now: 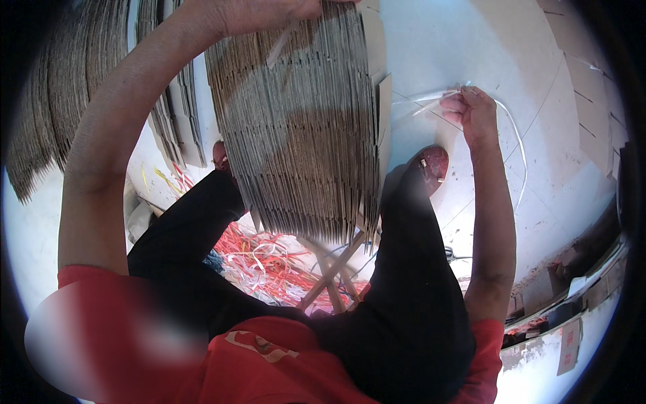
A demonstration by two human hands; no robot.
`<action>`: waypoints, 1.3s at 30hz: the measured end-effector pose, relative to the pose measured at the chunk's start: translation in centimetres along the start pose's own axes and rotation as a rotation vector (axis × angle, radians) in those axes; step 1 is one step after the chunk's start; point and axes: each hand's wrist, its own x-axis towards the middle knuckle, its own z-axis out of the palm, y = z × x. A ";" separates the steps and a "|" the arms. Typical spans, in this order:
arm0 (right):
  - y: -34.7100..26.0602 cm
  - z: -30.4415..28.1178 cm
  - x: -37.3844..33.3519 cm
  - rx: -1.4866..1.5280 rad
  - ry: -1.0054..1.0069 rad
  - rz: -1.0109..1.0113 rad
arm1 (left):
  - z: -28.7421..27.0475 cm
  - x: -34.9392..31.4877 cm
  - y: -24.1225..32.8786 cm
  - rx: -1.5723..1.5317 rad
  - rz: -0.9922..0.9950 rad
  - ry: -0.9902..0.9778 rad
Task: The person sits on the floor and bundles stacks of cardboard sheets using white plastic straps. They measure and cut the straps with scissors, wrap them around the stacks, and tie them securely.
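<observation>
Between my knees stands a thick stack of flat cardboard pieces (296, 135), packed on edge with their layered edges facing up. My left hand (276, 12) reaches over the stack's far end; the upper picture edge cuts off its fingers. Just below that hand, a short pale strip (279, 48) lies against the cardboard; whether the hand holds it is unclear. To the right of the stack, above the floor, my right hand (474, 116) is closed in a pinch on a white plastic strap (517, 135). One length of the strap curves down toward the floor, and another runs left toward the stack.
More cardboard stacks (64, 74) stand at the left. Red and white strap scraps (259, 262) litter the floor beneath me, near crossed wooden legs (331, 276). Cardboard sheets (592, 121) lie along the right. My shoes flank the stack.
</observation>
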 end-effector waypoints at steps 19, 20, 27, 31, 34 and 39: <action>-21.9 3.8 14.2 0.367 0.308 -0.593 | 2.0 -0.8 0.5 0.140 -0.345 0.039; -23.1 4.4 14.2 0.337 0.274 -0.664 | 1.8 -0.5 0.4 0.145 -0.341 0.042; -18.8 3.3 10.4 0.214 -0.025 -0.692 | 2.4 -0.9 0.7 0.096 -0.341 0.130; -13.3 4.8 7.6 -0.882 0.600 -1.183 | 2.7 -0.8 0.9 0.080 -0.418 0.111; -5.5 5.7 3.9 -1.061 0.242 -1.004 | 2.7 -0.8 0.5 0.096 -0.361 0.113; 0.5 4.6 3.9 -1.421 0.122 -0.854 | 2.5 -1.0 0.9 0.115 -0.373 0.087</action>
